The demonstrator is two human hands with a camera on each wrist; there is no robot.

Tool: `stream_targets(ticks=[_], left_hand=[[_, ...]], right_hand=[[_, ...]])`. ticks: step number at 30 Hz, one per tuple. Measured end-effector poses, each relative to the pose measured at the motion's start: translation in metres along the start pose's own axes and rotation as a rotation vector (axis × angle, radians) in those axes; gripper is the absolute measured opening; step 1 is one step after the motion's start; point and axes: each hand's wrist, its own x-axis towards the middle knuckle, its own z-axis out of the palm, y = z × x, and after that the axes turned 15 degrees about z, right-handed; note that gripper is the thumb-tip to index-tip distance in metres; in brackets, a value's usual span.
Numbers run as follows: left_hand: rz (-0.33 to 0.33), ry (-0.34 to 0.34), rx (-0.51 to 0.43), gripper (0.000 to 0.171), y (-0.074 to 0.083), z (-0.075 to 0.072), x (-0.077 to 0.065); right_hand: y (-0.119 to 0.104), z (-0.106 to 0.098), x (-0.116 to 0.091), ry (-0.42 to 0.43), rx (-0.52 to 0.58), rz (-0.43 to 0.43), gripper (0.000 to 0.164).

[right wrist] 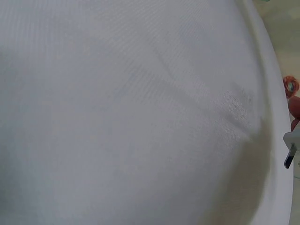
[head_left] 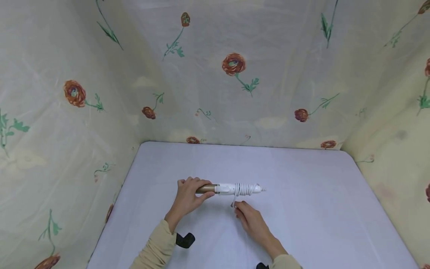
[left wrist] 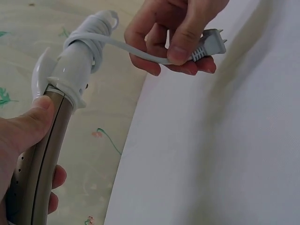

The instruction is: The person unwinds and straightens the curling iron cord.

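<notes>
A curling iron (head_left: pixel 226 189) with a white handle and a brown-gold barrel is held level above the table in the head view. My left hand (head_left: pixel 188 194) grips it by the barrel, thumb along one side and fingers round the other. White cord (head_left: pixel 246 189) is wound in several turns about the handle. The cord's free end runs to my right hand (head_left: pixel 252 220), which pinches it just behind the plug (left wrist: pixel 213 43). In the left wrist view the two metal prongs point away from that hand. Only the plug's tip (right wrist: pixel 291 140) and some fingertips show in the right wrist view.
A white-covered table (head_left: pixel 302 179) with rounded far corners lies under both hands. Flower-printed cloth (head_left: pixel 268 112) stands round its back and sides. A black strap piece (head_left: pixel 185 240) sticks out by the left sleeve, another dark piece (head_left: pixel 262 266) by the right one.
</notes>
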Motion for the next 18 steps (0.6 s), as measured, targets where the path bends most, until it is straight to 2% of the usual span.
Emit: stream_targets(ticks=[5,8,13,18], left_hand=[[0.003,0.001,0.007,0.038,0.0011,0.0001,0.0021],[0.001,-0.002,0.023,0.039,0.0021,-0.0007,0.0044],[0.004,0.013,0.031,0.039,0.0026,0.0001,0.0062],[0.012,0.025,0.049,0.039,0.0017,0.0032,0.0057]], right_hand=[[0.0014,0.0030,-0.0040,0.071,0.028,-0.026,0.022],[0.0011,0.0037,-0.0056,0.078,0.052,-0.021,0.020],[-0.0002,0.0026,-0.0060,0.067,0.031,0.000,0.012],[-0.0013,0.0023,-0.0078,0.075,0.054,-0.011,0.010]])
